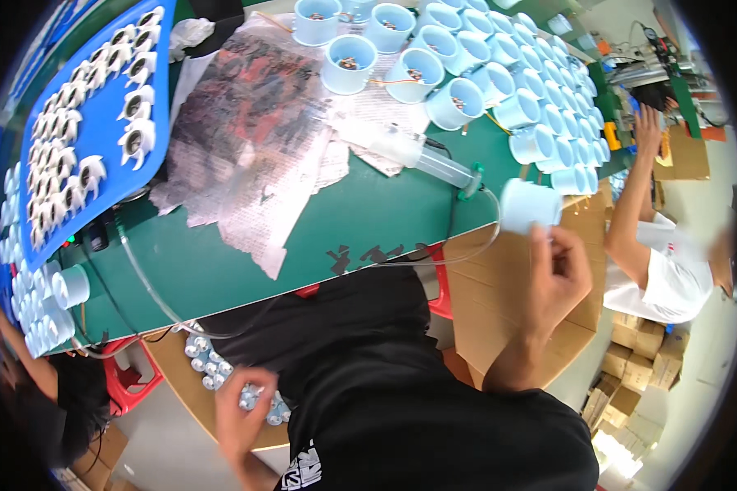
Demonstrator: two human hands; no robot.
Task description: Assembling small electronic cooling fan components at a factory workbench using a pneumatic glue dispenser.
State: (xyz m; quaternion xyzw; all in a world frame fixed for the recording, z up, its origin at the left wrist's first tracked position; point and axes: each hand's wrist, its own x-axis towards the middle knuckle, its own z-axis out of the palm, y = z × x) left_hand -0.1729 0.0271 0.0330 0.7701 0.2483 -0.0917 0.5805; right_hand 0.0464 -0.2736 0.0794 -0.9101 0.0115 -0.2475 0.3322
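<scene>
At the right, my right hand [558, 274] pinches a light blue plastic cup [531, 206] by its lower side, off the right end of the green table. My left hand [244, 409] is low by my left side, over small white-and-blue parts [209, 364] in a cardboard box. Its fingers are bent and blurred, and whatever may be between them does not show. On the table lies a clear dispensing syringe [409, 151] with a green cap [472, 182] and a thin air tube.
Many light blue cups [519, 108] crowd the table's far right, some with small metal parts and wires. A blue tray [98, 123] holds rows of white parts. Stained paper [246, 114] covers the middle. An open carton [499, 286] stands right; co-workers sit on both sides.
</scene>
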